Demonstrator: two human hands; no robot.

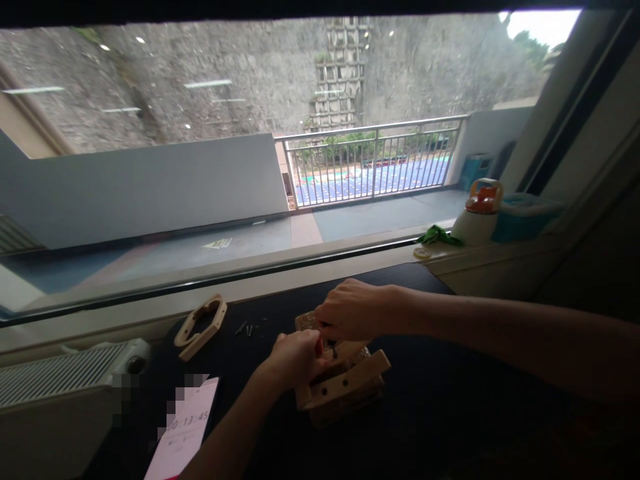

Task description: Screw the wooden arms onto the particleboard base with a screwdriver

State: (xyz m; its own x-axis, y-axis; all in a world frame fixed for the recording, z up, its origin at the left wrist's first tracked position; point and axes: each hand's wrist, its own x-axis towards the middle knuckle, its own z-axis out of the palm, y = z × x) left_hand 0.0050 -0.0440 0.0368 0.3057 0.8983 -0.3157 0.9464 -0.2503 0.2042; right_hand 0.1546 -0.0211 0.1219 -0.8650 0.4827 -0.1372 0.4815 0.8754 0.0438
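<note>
On the dark table in front of me lies a partly joined wooden piece (356, 381), with angled bars, dark round holes in its near bar and woven-looking sections. My left hand (297, 360) is closed on its left side. Over its far side my right hand (350, 312) is bent down with the fingers pinched together; what they hold is hidden. A small dark metal part, perhaps a screw or bolt, shows just below the right fingers. To the left lie several small dark screws (249, 329) and a separate wooden frame (218, 325) with an open middle.
A phone (187, 433) showing a timer lies at the front left, beside a white radiator (75, 373). On the right of the windowsill stand a white bottle with an orange top (475, 223), a green cloth (437, 235), a tape roll (422, 253) and a teal box (525, 220).
</note>
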